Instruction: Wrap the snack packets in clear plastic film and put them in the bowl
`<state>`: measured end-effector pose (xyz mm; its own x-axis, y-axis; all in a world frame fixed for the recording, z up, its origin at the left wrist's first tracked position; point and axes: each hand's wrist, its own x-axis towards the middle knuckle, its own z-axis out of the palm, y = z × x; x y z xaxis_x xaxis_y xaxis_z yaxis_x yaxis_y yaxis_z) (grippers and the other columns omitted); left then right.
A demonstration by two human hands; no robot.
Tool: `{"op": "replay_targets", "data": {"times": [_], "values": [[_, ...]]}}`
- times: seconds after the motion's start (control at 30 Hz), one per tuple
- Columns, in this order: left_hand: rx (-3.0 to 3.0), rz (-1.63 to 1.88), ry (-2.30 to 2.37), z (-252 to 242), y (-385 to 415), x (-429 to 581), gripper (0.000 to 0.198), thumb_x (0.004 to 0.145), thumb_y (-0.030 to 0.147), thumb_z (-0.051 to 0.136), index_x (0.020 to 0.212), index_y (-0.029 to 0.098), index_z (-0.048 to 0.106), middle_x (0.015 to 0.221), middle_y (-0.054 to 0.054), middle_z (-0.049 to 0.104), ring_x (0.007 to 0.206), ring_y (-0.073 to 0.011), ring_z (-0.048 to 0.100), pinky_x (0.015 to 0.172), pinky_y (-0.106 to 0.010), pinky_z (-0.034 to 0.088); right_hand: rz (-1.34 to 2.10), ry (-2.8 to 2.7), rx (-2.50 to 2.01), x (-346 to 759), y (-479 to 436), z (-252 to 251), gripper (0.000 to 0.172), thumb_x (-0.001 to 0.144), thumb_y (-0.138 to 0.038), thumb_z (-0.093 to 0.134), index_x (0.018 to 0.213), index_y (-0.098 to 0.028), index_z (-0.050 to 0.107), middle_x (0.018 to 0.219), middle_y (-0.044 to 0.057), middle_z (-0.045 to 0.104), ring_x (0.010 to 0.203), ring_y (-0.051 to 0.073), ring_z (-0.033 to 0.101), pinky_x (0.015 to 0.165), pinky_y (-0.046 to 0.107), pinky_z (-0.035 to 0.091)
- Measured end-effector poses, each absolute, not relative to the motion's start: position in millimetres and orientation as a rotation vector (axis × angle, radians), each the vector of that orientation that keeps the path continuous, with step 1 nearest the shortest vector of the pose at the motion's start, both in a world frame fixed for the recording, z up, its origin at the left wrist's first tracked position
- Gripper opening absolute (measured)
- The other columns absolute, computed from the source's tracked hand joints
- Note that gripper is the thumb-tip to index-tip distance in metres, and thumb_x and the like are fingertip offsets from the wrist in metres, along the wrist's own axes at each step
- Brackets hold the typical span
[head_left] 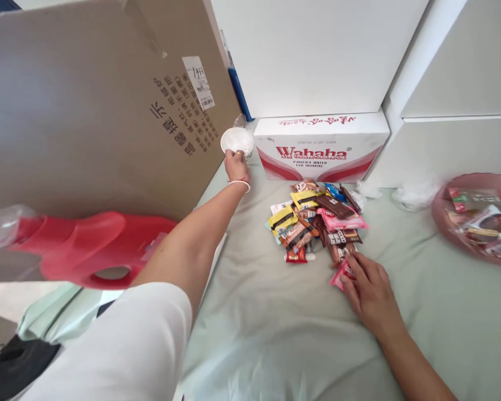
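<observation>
My left hand (236,167) reaches far forward, its fingers closed on the near rim of a small white bowl (236,139). The bowl is beside the left end of the Wahaha water carton (321,153). On the right, my right hand (369,287) has its thumb and fingers closed on a pink snack packet (341,275) at the near edge of a heap of wrapped snacks (304,223). Yellow, brown, pink, red and blue wrappers show in that heap, in front of the carton. My fingers cover part of the pink packet.
A large brown cardboard sheet or box (100,111) stands along the left, with a red plastic bottle (104,245) before it. At far right is a pink basin (455,245) holding packets. Crumpled clear plastic (415,195) lies by the white cabinet (455,150). Pale green cloth (275,323) covers the surface.
</observation>
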<state>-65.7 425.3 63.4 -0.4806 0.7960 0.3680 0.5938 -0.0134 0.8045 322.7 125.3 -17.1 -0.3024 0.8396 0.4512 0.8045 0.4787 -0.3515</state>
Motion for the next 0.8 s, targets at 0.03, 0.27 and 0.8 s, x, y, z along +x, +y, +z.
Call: {"op": "replay_targets", "data": {"times": [0.03, 0.27, 0.8], "values": [[1.467, 1.507, 2.079, 67, 405, -63, 0.027, 0.102, 0.040, 0.059, 0.091, 0.016, 0.062, 0.099, -0.004, 0.057, 0.111, -0.0152, 0.053, 0.108, -0.033, 0.037, 0.091, -2.146, -1.358, 323, 125, -16, 0.051, 0.104, -0.032, 0.055, 0.153, -0.019, 0.051, 0.142, 0.020, 0.060, 0.124, 0.033, 0.058, 0.106, 0.052, 0.048], [1.594, 1.611, 2.083, 84, 227, 4, 0.032, 0.105, 0.047, 0.054, 0.104, 0.018, 0.067, 0.106, -0.007, 0.054, 0.106, -0.0193, 0.057, 0.102, -0.035, 0.044, 0.187, -2.146, -1.457, 324, 123, -7, 0.050, 0.105, -0.036, 0.045, 0.151, -0.018, 0.056, 0.145, 0.018, 0.060, 0.129, 0.031, 0.054, 0.110, 0.049, 0.045], [2.189, 0.976, 1.340, 43, -37, 53, 0.039, 0.099, 0.014, 0.044, 0.131, 0.029, 0.060, 0.107, -0.006, 0.063, 0.092, -0.0185, 0.062, 0.084, -0.033, 0.056, 0.588, -3.006, -1.010, 243, 59, 124, 0.035, 0.096, -0.011, 0.054, 0.129, -0.016, 0.066, 0.142, 0.017, 0.061, 0.127, 0.029, 0.061, 0.104, 0.042, 0.053]]}}
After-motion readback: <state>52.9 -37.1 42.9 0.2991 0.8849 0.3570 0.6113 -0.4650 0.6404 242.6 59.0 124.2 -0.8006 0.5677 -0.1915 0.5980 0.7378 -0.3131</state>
